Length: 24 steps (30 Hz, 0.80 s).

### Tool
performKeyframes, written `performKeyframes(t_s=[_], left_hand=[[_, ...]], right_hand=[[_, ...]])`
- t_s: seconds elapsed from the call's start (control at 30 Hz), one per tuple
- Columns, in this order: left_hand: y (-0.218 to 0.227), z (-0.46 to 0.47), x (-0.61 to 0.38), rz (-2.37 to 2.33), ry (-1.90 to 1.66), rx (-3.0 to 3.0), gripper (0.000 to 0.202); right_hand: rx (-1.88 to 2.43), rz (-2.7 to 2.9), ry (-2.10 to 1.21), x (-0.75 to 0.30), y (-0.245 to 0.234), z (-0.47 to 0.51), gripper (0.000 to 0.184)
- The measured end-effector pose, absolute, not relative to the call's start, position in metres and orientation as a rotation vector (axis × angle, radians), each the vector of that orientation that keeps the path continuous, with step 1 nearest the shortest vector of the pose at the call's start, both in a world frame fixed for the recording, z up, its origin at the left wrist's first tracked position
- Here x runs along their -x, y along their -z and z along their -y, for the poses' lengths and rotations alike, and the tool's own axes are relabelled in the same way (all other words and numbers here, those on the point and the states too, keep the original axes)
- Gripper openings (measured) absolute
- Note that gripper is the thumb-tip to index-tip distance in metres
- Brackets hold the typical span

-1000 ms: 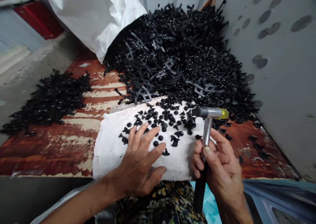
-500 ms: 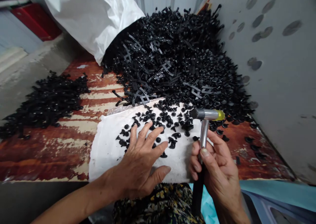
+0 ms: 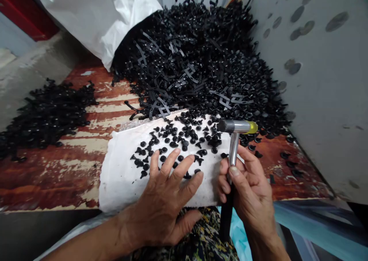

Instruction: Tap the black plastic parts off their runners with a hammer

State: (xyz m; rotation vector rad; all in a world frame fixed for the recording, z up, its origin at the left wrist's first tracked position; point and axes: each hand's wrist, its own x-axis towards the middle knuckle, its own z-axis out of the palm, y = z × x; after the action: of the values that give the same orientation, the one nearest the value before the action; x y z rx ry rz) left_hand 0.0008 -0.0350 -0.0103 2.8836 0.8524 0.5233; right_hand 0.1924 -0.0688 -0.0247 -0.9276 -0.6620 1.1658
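My left hand [image 3: 166,199] lies flat with fingers spread on a white slab [image 3: 120,176], its fingertips among several small black plastic parts [image 3: 184,138] scattered there. My right hand [image 3: 247,192] is closed round the handle of a small hammer [image 3: 234,138]. The hammer stands upright, its metal head with one black face and one yellow face hanging just above the slab's right edge. Behind the slab rises a big heap of black plastic pieces and strips [image 3: 201,58].
The slab rests on a worn red wooden table [image 3: 57,173]. A smaller black pile [image 3: 43,115] lies at the left. A white sack [image 3: 94,12] sits at the back, a grey wall [image 3: 324,92] closes the right side.
My left hand has slid back toward me across the slab, dragging some parts along. The hammer has stayed upright in my right hand. The view has shifted slightly.
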Motion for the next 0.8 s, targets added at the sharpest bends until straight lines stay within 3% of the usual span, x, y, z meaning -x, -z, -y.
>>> performKeyframes(t_s=[0.4, 0.7, 0.8], left_hand=[[0.016, 0.044, 0.026, -1.032, -0.568, -2.783, 0.053], [0.017, 0.033, 0.012, -1.004, -0.404, -2.803, 0.045], [0.013, 0.031, 0.013, -0.982, -0.453, -2.755, 0.034]], right_hand=[[0.937, 0.678, -1.134, -0.193, 0.026, 0.070, 0.032], [0.958, 0.686, -1.117, -0.193, 0.024, 0.068, 0.030], [0.968, 0.690, -1.122, -0.193, 0.024, 0.069, 0.030]])
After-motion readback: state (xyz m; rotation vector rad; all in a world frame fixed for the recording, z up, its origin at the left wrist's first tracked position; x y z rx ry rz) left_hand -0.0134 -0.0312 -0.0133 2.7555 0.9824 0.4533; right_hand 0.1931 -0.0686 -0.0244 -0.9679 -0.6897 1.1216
